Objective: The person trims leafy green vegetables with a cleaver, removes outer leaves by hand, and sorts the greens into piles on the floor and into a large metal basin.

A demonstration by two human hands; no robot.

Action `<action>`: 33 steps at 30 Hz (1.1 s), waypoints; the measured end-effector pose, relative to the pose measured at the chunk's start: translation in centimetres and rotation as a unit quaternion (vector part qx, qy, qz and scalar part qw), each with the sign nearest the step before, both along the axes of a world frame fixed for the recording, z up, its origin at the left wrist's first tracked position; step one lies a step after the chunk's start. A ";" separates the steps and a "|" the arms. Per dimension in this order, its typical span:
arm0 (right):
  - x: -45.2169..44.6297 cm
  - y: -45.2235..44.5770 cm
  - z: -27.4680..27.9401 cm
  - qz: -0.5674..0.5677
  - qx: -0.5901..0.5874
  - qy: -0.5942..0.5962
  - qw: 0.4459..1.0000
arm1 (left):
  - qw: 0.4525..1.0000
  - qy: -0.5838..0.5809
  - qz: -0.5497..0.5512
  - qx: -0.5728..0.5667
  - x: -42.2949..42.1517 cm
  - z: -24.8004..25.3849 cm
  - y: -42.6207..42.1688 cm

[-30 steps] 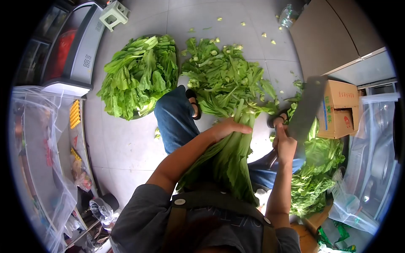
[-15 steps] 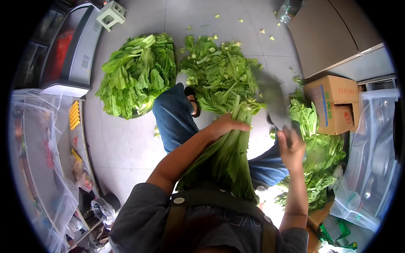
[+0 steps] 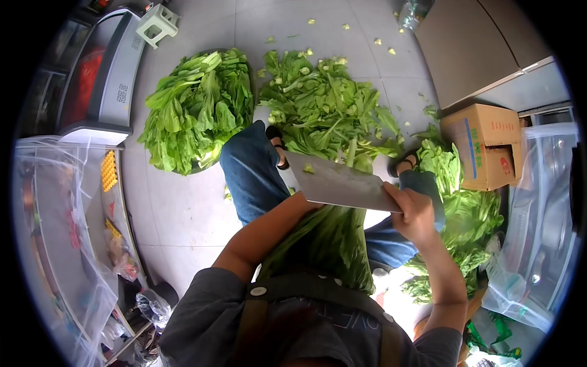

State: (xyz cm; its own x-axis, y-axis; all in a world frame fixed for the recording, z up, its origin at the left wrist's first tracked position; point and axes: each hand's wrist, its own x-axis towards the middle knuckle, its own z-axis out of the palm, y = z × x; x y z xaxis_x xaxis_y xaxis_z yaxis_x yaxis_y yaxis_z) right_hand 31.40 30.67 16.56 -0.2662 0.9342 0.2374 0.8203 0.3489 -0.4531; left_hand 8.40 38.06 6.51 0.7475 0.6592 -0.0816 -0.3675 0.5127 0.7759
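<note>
My right hand [image 3: 414, 211] is wrapped round the handle end of a broad cleaver [image 3: 348, 183]. The blade lies sideways across the stalk end of a bunch of leafy greens [image 3: 330, 251], with a small cut scrap on its face. My left hand [image 3: 307, 205] is mostly behind the blade, its fingers hidden; it is at the stalks it was gripping half a second earlier. The bunch's leaves hang down toward my apron, and pale stalk tips show above the blade. Whether the edge touches the stalks cannot be seen.
Ahead on the floor lie a heaped round container of greens [image 3: 199, 110] and a loose leaf pile [image 3: 330, 110]. More greens [image 3: 468, 223] lie at right, beside a cardboard box [image 3: 483, 147]. A stool [image 3: 158, 25] stands far left; plastic-covered shelves flank both sides.
The cleaver has swung from upright at the right to lying across the stalks, now covering my left hand. My right hand came slightly left and down. The bunch stays in place.
</note>
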 end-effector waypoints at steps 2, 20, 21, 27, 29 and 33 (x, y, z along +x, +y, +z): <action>0.5 0.4 -0.7 -0.004 -0.007 0.020 1.000 | 1.000 -0.005 -0.009 -0.007 0.1 0.0 0.1; 2.3 0.8 -7.1 -0.288 0.020 0.148 0.946 | 0.980 0.055 -0.075 0.173 3.3 6.3 3.7; 2.3 0.5 -6.9 -0.312 -0.024 0.168 0.935 | 0.978 0.068 -0.065 0.187 3.2 6.9 3.9; 3.8 -1.2 -8.9 -0.409 -0.103 0.291 0.859 | 0.987 0.051 0.109 0.108 1.8 6.2 5.8; 4.2 -1.7 -9.6 -0.424 -0.117 0.340 0.831 | 0.980 -0.017 0.198 0.030 0.4 5.5 7.2; 5.3 -3.1 -11.5 -0.441 -0.169 0.476 0.742 | 0.922 -0.050 0.356 -0.142 -4.3 5.4 9.7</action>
